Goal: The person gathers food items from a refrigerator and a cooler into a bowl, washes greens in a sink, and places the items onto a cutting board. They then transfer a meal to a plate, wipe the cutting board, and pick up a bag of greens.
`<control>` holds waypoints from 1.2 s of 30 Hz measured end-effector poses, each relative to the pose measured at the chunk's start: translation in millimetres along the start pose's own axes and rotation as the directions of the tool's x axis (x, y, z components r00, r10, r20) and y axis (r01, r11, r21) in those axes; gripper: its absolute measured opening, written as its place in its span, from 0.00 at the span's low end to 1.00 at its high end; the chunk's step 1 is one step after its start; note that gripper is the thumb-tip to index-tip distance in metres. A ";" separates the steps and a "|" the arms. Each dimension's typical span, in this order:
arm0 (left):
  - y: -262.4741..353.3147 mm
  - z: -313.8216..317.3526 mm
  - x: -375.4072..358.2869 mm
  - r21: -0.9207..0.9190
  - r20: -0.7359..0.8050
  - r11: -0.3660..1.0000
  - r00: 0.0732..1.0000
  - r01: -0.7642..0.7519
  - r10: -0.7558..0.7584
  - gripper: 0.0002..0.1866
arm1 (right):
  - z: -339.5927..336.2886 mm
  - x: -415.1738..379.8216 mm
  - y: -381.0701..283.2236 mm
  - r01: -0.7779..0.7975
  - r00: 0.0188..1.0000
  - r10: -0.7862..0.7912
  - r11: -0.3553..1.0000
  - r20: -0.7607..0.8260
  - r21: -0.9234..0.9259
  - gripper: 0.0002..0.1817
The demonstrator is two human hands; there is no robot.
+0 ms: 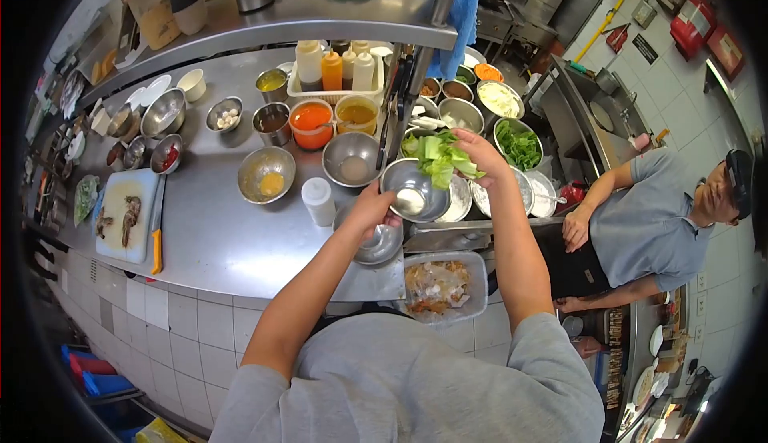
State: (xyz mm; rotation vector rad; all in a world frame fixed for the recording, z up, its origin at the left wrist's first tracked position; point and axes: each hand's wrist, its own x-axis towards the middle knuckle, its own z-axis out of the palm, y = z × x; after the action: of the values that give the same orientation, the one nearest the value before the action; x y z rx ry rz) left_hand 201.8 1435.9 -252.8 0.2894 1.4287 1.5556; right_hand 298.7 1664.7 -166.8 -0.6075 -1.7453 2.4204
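Observation:
My left hand [374, 208] grips the near left side of a steel mixing bowl [402, 176]. Inside that bowl is a small patch of something white. Green lettuce leaves [440, 160] hang over the bowl's far right rim, pinched in my right hand [483, 157]. Under my left wrist, another steel bowl [381, 247] sits on the counter, partly hidden by the arm. A white squeeze bottle [318, 201] stands left of my left hand. Just beyond is a steel bowl [350, 160] with a little pale content.
Several ingredient tubs, including leafy greens [518, 145], crowd the right side. An orange sauce tub [311, 123] and a bottle basket [336, 97] stand behind. Leftward lie a cutting board [126, 231] and yellow-handled knife [157, 247]. A co-worker [668, 211] stands at right.

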 end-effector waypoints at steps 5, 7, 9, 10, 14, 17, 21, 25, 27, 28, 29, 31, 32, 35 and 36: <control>1.6 2.3 -12.4 -0.037 0.036 0.999 0.999 0.000 0.001 0.23 | 37.8 -7.0 26.8 0.327 0.944 -0.152 0.311 0.293 -0.892 0.23; -3.4 3.4 -19.1 0.000 0.019 0.998 0.998 -0.061 0.061 0.25 | 37.8 -5.4 35.1 0.410 0.911 -0.133 0.183 0.391 -0.894 0.22; -9.7 0.9 -21.7 0.031 -0.005 0.990 0.991 -0.134 0.134 0.30 | 50.0 -14.2 23.6 0.273 0.955 -0.232 0.444 0.185 -0.853 0.14; -13.8 -0.8 -23.6 0.029 -0.011 0.991 0.991 -0.130 0.130 0.30 | 49.6 -13.7 24.5 0.274 0.956 -0.227 0.447 0.188 -0.852 0.14; -17.9 -4.0 -32.8 0.027 -0.049 0.979 0.978 -0.200 0.201 0.31 | 29.9 8.8 19.9 0.277 0.859 -0.511 0.446 0.012 -0.851 0.06; -20.4 -9.0 -46.0 0.000 -0.098 0.984 0.979 -0.177 0.176 0.31 | -16.0 61.6 36.2 0.269 0.834 -0.551 0.449 -0.028 -0.852 0.08; -27.5 -17.5 -68.8 -0.052 -0.151 0.985 0.976 -0.165 0.156 0.30 | -31.6 101.3 64.5 -0.079 0.916 -0.388 0.064 -0.098 -0.995 0.10; -32.5 -24.2 -87.8 -0.077 -0.233 0.977 0.956 -0.200 0.178 0.30 | -25.5 123.8 89.8 -0.150 0.942 -0.321 -0.146 -0.096 -0.978 0.11; -34.8 -28.7 -94.2 -0.074 -0.263 0.979 0.951 -0.189 0.164 0.30 | -32.9 137.5 108.7 -0.227 0.916 -0.388 -0.288 -0.103 -0.931 0.08; -35.8 -31.2 -97.3 -0.072 -0.271 0.981 0.951 -0.178 0.153 0.30 | -41.3 143.3 116.0 -0.214 0.910 -0.405 -0.283 -0.086 -0.935 0.10; -40.4 -36.0 -98.4 -0.075 -0.255 0.978 0.952 -0.192 0.167 0.30 | -46.4 148.0 118.1 -0.209 0.916 -0.391 -0.284 -0.087 -0.936 0.10; -41.4 -39.6 -105.2 -0.076 -0.276 0.982 0.950 -0.176 0.148 0.30 | -47.6 141.6 105.4 -0.155 0.906 -0.419 -0.185 -0.065 -0.970 0.10; -40.4 -41.3 -107.0 -0.073 -0.274 0.984 0.952 -0.165 0.140 0.30 | -48.1 141.7 100.5 -0.167 0.901 -0.426 -0.163 -0.083 -0.972 0.10; -40.5 -44.6 -109.9 -0.074 -0.273 0.986 0.954 -0.151 0.125 0.31 | -48.8 126.6 80.3 -0.133 0.895 -0.439 -0.092 -0.079 -0.987 0.13; -40.7 -44.8 -109.6 -0.072 -0.276 0.987 0.954 -0.145 0.120 0.31 | -47.4 120.2 75.6 -0.121 0.872 -0.483 -0.057 -0.079 -0.991 0.13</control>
State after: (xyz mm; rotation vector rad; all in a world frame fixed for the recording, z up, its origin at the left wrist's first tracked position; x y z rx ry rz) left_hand 244.3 1318.1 -255.1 0.1222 1.5678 1.8203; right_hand 217.7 1717.9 -280.9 -0.7399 -2.7985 0.1790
